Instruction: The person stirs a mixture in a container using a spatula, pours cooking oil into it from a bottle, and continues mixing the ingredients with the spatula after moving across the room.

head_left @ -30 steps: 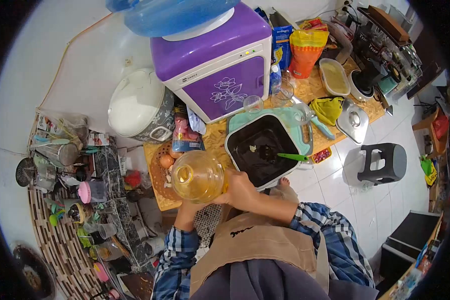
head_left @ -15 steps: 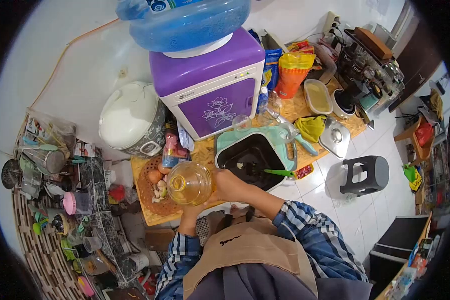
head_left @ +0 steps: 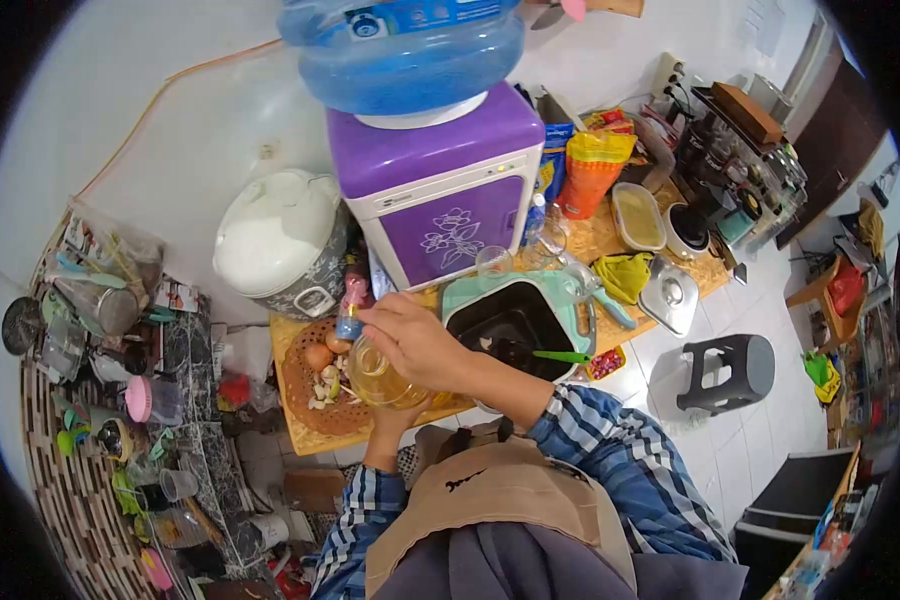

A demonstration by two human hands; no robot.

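Note:
A clear plastic bottle with yellow liquid stands between my two hands, above the table's front edge. My left hand is closed around its lower side, partly hidden by the bottle. Over the neck, my right hand has its fingers curled together at the top; the bottle's mouth and any cap are covered. Left of the bottle, a brown woven tray carries onions and garlic. To the right sits a black rectangular pan with a green-handled utensil in it.
A purple water dispenser and a white rice cooker stand behind. On the right are a yellow cloth, a metal lid and a small red-filled container. A dark stool stands on the floor.
My right hand has moved from the bottle's side up over its neck, fingers curling together. My left hand stays on the bottle. The view has shifted slightly.

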